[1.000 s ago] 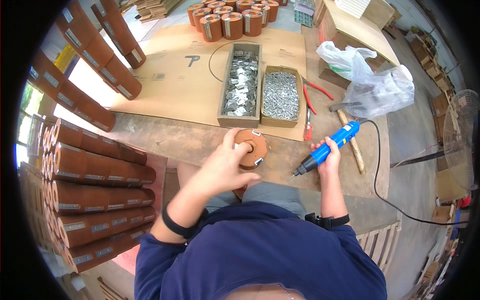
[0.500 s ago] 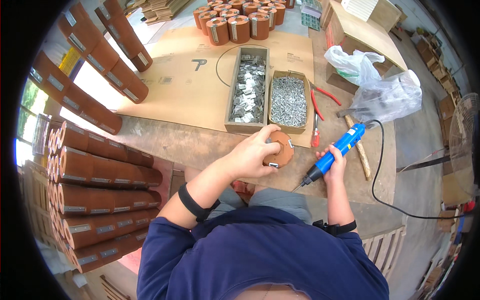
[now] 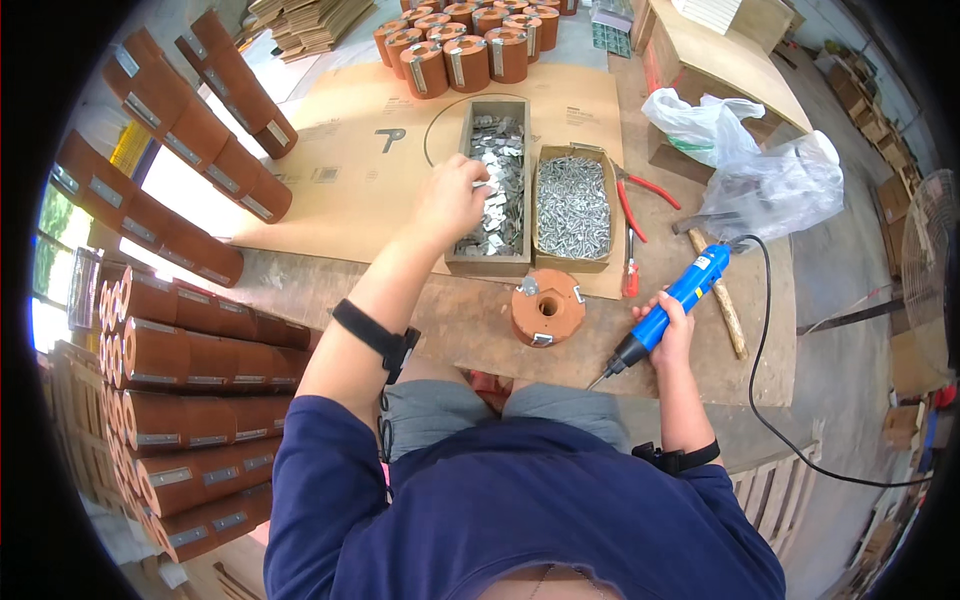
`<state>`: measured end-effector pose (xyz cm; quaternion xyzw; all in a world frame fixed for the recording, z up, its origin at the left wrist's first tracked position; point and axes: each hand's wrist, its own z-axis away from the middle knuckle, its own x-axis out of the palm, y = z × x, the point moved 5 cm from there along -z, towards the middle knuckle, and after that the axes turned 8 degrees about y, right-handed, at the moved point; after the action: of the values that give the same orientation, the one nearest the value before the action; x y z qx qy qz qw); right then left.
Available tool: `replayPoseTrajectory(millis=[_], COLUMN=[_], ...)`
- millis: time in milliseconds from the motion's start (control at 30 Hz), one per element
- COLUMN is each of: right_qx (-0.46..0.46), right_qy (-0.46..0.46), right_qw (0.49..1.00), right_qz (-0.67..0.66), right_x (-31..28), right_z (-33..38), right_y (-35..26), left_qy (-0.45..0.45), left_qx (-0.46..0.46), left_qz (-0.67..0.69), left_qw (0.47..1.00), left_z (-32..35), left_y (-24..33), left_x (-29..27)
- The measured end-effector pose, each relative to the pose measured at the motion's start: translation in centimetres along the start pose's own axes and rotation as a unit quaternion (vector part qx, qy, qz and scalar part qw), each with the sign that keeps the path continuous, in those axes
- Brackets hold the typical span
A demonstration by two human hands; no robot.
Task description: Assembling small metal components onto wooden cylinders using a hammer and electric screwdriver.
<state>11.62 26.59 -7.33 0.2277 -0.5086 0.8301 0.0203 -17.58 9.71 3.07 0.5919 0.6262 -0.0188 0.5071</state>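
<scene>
Over the left side of a long box (image 3: 488, 266) of small metal plates (image 3: 503, 200) is my left hand (image 3: 455, 205). Its fingers are bent together at the plates, and I cannot make out what is in them. Around a blue electric screwdriver (image 3: 680, 300) my right hand (image 3: 672, 332) is closed, the bit pointing down and left near the table's front edge. Between my arms a brown cylinder (image 3: 548, 310) stands upright on the table, with a hole in its top and metal pieces at its rim.
A box of screws (image 3: 574, 205) adjoins the plates. To the right lie red-handled pliers (image 3: 640, 205), a red-handled screwdriver (image 3: 631, 270), a hammer (image 3: 728, 310) and plastic bags (image 3: 775, 185). The black cord (image 3: 765, 380) trails right. Brown cylinders (image 3: 465, 65) stand behind; stacked ones (image 3: 200, 385) are left.
My left hand has let go of the brown cylinder and moved forward and left to the box of plates. The cylinder now stands alone; the right hand still grips the electric screwdriver.
</scene>
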Motion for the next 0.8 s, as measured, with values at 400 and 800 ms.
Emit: replayPoseTrajectory(millis=[400,800], right_qx=[-0.01,-0.007], right_qy=[0.005,0.004], right_qw=[1.0,1.0], right_qz=[0.015,0.005], right_x=[0.0,0.1], right_z=[0.2,0.2], right_y=[-0.1,-0.2], left_qy=[-0.112,-0.053], left_qx=[0.06,0.073], left_qz=[-0.38,-0.352], left_qw=[0.916,0.932], left_z=[2.0,2.7], left_y=[0.8,1.4], left_x=[2.2,2.3])
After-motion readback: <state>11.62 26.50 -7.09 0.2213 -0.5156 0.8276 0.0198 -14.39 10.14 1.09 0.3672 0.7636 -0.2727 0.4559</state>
